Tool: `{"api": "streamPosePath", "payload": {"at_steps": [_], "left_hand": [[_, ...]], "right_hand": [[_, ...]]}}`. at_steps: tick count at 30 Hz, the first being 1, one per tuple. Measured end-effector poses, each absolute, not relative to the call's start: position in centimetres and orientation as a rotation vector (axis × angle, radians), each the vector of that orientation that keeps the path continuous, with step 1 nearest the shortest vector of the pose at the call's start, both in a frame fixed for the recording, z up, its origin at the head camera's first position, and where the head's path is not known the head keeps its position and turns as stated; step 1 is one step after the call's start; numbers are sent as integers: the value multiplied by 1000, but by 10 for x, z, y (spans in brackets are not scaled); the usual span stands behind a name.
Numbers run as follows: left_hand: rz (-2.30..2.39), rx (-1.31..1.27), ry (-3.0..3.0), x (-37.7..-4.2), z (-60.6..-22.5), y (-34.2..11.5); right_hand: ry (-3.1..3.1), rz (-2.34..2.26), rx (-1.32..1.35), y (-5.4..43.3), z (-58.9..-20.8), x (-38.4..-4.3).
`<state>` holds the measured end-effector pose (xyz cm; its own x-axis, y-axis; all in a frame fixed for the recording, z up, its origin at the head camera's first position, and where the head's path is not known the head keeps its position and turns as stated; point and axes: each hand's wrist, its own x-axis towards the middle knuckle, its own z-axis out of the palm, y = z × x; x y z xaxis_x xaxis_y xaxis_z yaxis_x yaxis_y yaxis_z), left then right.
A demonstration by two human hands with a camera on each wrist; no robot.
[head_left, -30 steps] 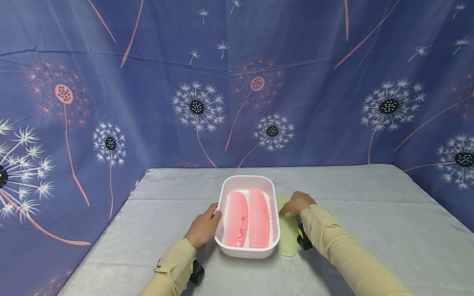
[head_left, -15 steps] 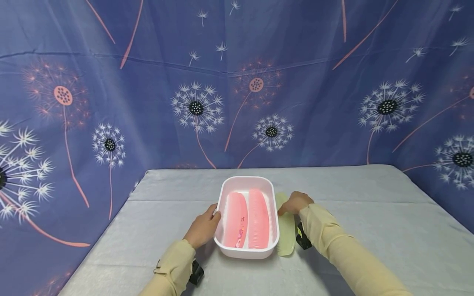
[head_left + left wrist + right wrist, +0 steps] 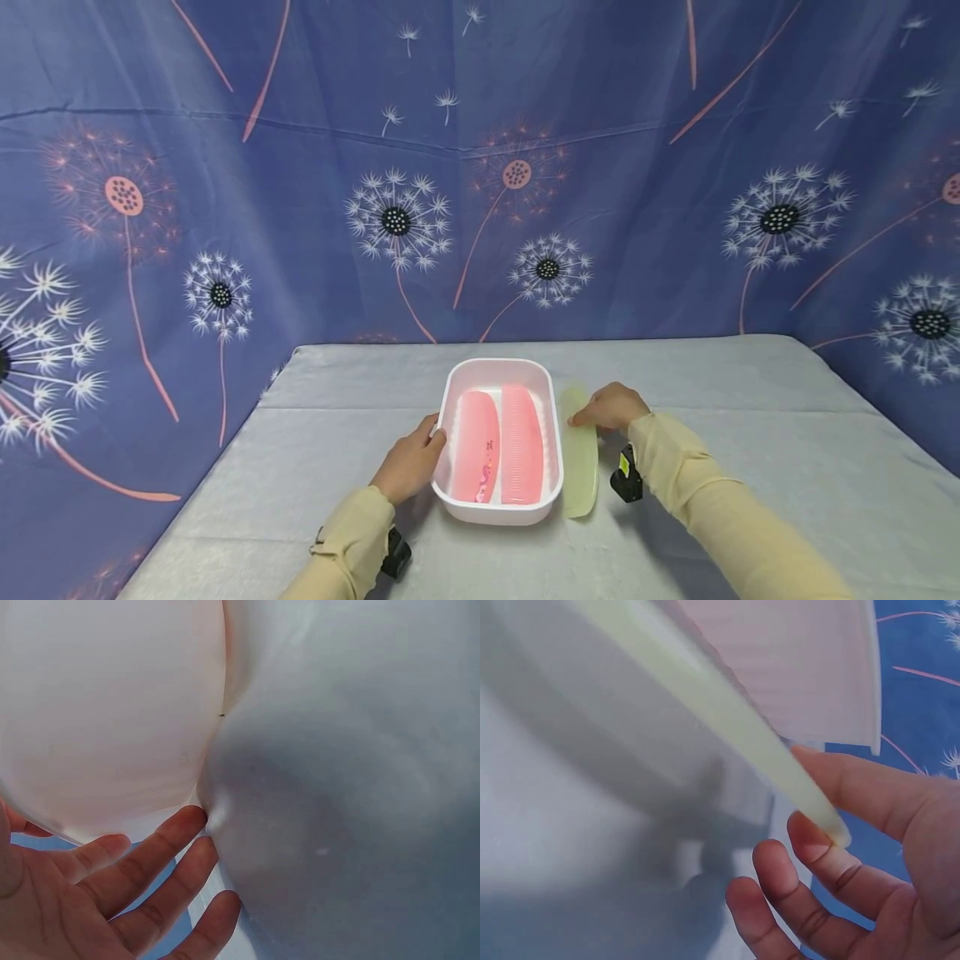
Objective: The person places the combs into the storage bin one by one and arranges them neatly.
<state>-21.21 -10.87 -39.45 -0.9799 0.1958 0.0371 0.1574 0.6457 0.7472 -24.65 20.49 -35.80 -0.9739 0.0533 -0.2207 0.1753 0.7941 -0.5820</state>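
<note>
A white plastic tub (image 3: 497,517) sits mid-table in the head view. My left hand (image 3: 411,458) grips its left side, thumb over the rim; in the left wrist view the fingers (image 3: 142,866) lie against the outer wall (image 3: 105,712). Two pink combs lie side by side inside: the left comb (image 3: 471,442) carries a small printed pattern, the right comb (image 3: 521,442) shows ridges. Just right of the tub, my right hand (image 3: 613,407) pinches a light green comb (image 3: 580,479) near its far end. The right wrist view shows this comb (image 3: 727,712) tilted on edge, between thumb and fingers.
A grey cloth covers the table (image 3: 757,450). Behind it hangs a blue curtain (image 3: 637,208) with dandelion prints. Black wrist cameras (image 3: 627,475) are strapped under both sleeves.
The green comb, earlier flat beside the tub with teeth showing, is now pinched and tilted up on edge. My right hand has moved slightly right. The left hand stays on the tub.
</note>
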Motion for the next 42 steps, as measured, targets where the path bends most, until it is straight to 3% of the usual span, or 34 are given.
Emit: {"api": "streamPosePath", "payload": {"at_steps": [27, 42], "left_hand": [[1256, 284, 2809, -209, -390, -108], [1260, 279, 2793, -209, -390, -107]], "right_hand": [[2733, -1058, 122, 239, -298, -238], [2751, -1128, 29, 230, -257, -237]]}}
